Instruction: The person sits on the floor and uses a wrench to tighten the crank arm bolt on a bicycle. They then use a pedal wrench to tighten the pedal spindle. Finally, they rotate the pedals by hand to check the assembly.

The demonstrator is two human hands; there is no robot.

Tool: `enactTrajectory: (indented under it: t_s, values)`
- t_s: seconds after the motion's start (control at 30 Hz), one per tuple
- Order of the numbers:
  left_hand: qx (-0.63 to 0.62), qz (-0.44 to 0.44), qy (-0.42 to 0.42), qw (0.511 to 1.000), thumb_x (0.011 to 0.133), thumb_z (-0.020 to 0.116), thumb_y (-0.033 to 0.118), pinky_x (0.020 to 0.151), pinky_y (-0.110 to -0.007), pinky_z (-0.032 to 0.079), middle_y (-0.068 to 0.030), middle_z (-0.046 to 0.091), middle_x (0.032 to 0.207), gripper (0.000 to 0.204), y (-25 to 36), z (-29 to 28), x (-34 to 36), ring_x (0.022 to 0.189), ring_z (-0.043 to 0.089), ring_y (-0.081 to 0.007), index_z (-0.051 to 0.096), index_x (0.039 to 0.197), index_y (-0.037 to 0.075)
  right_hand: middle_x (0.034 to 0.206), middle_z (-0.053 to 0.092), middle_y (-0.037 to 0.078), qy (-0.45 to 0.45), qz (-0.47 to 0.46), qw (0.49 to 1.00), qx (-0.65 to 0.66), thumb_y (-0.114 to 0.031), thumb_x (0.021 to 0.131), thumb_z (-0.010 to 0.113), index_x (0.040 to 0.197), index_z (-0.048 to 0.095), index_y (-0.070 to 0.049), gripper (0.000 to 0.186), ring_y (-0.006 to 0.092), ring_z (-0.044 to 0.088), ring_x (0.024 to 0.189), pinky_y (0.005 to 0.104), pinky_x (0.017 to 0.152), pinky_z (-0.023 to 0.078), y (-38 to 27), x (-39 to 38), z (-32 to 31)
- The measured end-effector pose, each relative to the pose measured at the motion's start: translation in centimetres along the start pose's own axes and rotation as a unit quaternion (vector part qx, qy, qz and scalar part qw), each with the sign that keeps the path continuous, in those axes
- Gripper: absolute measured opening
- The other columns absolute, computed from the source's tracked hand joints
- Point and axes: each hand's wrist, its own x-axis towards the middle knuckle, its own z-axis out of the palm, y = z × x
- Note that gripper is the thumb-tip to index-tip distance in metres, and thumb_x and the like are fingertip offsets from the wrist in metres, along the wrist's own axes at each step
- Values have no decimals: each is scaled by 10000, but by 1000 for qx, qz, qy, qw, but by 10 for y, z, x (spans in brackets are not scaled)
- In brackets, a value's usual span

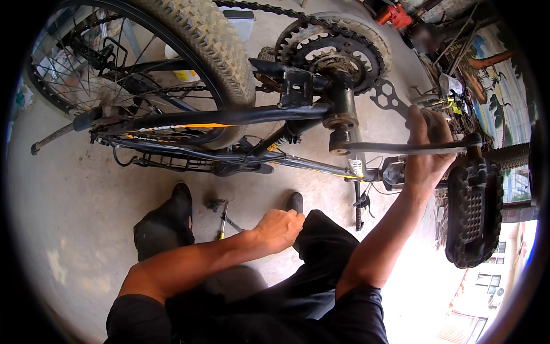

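My right hand (428, 135) is closed around the end of a flat dark multi-hole spanner (391, 98) with hexagonal cut-outs. The black crank arm (395, 149) crosses in front of this hand. Beside my wrist hangs the black pedal (474, 215) on the crank's end. The spanner's head lies just right of the toothed chainrings (344, 49) and the bottom bracket shell (342, 94). My left hand (279, 230) is curled into a fist above my knee, away from the bicycle; whatever it may hold is hidden. The overturned bicycle's black and orange frame (229, 117) stretches across the view.
A knobby rear tyre (220, 51) fills the upper left, with a kickstand (54, 137) sticking out. On the concrete floor between my feet lies a yellow-handled tool (223, 226) near a dark clump (215, 204). Branches and clutter (475, 86) line the right side.
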Motion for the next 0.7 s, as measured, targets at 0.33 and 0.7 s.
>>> enactTrajectory:
  t_s: [0.33,0.7]
  values:
    - [28,-23,-39,999,894,549,156,734,-450,501,-180,627,905,142,3,3,3,851,625,-369,589,921,23,784,649,22,-50,2,999,-2,-112,855,714,938,664,20,164,68,556,725,206,649,408,15,-10,1]
    - [14,11,-10,1000,885,566,157,708,-465,494,-196,622,862,153,1,4,1,809,620,-386,581,894,5,719,616,-22,-17,-3,999,42,-86,836,732,893,679,5,119,43,480,667,183,589,362,34,-14,6]
